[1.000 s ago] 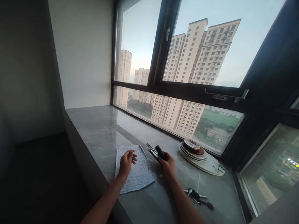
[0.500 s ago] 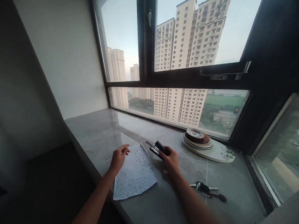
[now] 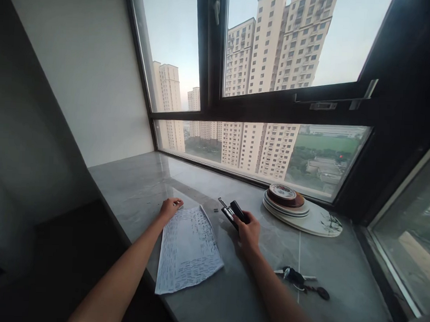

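My right hand (image 3: pixel 250 231) grips a black stapler (image 3: pixel 236 214) above the sill, its top arm swung up and a metal part sticking out at the front. At the upper left corner of a printed sheet of paper (image 3: pixel 190 248) is my left hand (image 3: pixel 169 209), fingers curled together with the tips just past the sheet's top edge. What those fingers hold, if anything, is too small to make out. A tiny dark piece, like a short strip of staples (image 3: pixel 216 210), lies on the sill between the paper and the stapler.
On the grey stone sill (image 3: pixel 127 180), a stack of plates (image 3: pixel 288 203) stands by the window at right. A bunch of keys (image 3: pixel 295 276) lies nearer, beside my right forearm. The sill's front edge drops off at left. A dark-framed window (image 3: pixel 210 115) runs along the back.
My left hand has moved up and left, its fingers drawn closer together. The stapler has shifted slightly right in my right hand. The tiny strip on the sill now shows.
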`<action>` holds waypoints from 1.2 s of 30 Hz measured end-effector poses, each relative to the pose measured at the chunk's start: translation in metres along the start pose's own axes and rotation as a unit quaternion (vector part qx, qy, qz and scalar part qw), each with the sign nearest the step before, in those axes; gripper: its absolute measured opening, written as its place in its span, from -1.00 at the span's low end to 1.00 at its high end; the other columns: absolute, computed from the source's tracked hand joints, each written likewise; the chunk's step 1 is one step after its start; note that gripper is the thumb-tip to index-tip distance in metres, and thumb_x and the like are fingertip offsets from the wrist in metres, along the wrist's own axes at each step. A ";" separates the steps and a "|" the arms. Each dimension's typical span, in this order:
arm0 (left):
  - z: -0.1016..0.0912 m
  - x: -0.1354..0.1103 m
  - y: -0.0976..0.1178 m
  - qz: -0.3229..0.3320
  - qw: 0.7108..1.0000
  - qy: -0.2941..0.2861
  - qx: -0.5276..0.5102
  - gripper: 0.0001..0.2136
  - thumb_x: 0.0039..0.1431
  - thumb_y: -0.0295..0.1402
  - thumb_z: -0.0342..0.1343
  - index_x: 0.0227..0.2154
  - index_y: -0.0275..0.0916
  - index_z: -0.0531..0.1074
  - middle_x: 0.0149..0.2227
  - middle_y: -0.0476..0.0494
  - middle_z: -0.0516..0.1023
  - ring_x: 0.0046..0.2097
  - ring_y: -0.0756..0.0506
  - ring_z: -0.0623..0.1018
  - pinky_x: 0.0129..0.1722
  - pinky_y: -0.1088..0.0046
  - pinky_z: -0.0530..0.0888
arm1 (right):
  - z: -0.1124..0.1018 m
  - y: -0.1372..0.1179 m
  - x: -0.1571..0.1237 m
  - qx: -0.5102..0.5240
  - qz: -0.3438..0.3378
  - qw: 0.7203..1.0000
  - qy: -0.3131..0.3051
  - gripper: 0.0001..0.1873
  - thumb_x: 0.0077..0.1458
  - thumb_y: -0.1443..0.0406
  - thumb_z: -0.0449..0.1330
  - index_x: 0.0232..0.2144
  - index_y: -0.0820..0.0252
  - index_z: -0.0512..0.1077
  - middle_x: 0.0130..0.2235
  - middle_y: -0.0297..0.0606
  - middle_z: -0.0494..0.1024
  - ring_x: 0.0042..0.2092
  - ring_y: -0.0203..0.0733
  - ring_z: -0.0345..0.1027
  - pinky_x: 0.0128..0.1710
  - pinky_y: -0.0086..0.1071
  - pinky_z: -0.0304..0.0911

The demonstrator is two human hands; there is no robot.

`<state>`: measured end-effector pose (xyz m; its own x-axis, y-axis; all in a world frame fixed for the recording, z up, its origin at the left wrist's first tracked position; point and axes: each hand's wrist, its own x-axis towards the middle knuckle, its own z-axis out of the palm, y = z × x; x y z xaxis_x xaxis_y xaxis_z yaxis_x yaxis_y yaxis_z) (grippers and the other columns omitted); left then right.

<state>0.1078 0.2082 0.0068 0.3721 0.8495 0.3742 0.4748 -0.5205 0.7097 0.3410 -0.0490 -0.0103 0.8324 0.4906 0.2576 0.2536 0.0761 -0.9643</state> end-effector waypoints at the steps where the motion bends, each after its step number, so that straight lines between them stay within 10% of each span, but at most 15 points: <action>1: 0.004 0.001 0.000 0.002 1.000 -0.002 0.006 -0.94 -0.04 -0.32 0.31 -0.47 -0.15 0.64 -0.49 -0.13 0.61 -0.39 -0.15 0.53 -0.26 0.38 0.39 | 0.000 0.000 0.000 0.000 0.003 1.000 -0.001 -0.53 -0.10 0.07 0.32 -0.18 0.26 0.57 -0.28 -0.14 0.65 -0.24 0.03 0.49 -0.22 -0.26 0.33; 7: 0.025 -0.013 0.012 0.023 0.998 0.035 0.055 -0.82 0.12 -0.36 0.18 -0.24 -0.18 0.63 -0.19 -0.28 0.55 -0.01 -0.29 0.45 0.00 0.24 0.32 | 0.000 -0.004 -0.001 0.004 0.005 1.000 -0.010 -0.59 -0.09 0.09 0.32 -0.21 0.23 0.55 -0.27 -0.14 0.65 -0.21 0.05 0.50 -0.22 -0.27 0.33; 13: 0.050 -0.053 0.031 0.161 0.979 -0.049 0.119 -0.82 0.16 -0.45 0.13 -0.24 -0.11 0.58 -0.09 -0.26 0.52 0.03 -0.29 0.43 0.10 0.18 0.27 | 0.000 0.002 0.001 -0.024 -0.018 0.999 -0.011 -0.74 0.04 0.09 0.24 -0.23 0.05 0.52 -0.24 -0.19 0.65 -0.19 0.03 0.51 -0.18 -0.22 0.38; 23: 0.092 -0.040 0.060 0.276 0.947 -0.152 -0.065 -0.69 0.23 -0.39 0.05 -0.02 -0.08 0.55 0.19 -0.21 0.47 0.18 -0.22 0.45 0.20 0.17 0.34 | -0.001 -0.001 0.001 0.038 -0.003 0.999 0.006 -0.57 -0.05 0.04 0.30 -0.21 0.22 0.52 -0.26 -0.13 0.65 -0.21 0.06 0.51 -0.21 -0.24 0.36; 30: 0.118 -0.048 0.069 0.217 0.958 -0.165 -0.084 -0.72 0.20 -0.50 0.02 -0.24 -0.14 0.64 -0.15 -0.22 0.63 -0.06 -0.19 0.56 0.03 0.24 0.44 | 0.000 -0.005 -0.001 0.020 -0.010 1.000 -0.002 -0.58 -0.08 0.08 0.32 -0.21 0.23 0.53 -0.27 -0.15 0.64 -0.21 0.03 0.50 -0.21 -0.27 0.34; 36: 0.083 -0.030 0.089 0.169 0.976 -0.082 -0.110 -0.90 0.15 -0.45 0.13 -0.37 -0.20 0.54 -0.31 -0.12 0.54 -0.31 -0.09 0.55 -0.18 0.36 0.47 | 0.000 -0.008 -0.001 0.034 -0.036 0.999 -0.012 -0.61 -0.06 0.09 0.32 -0.24 0.25 0.52 -0.31 -0.16 0.63 -0.25 0.01 0.49 -0.24 -0.27 0.34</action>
<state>0.2046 0.1290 0.0092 0.6086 0.5979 0.5217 0.1271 -0.7224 0.6797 0.3382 -0.0500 -0.0033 0.8006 0.5032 0.3253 0.2777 0.1696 -0.9456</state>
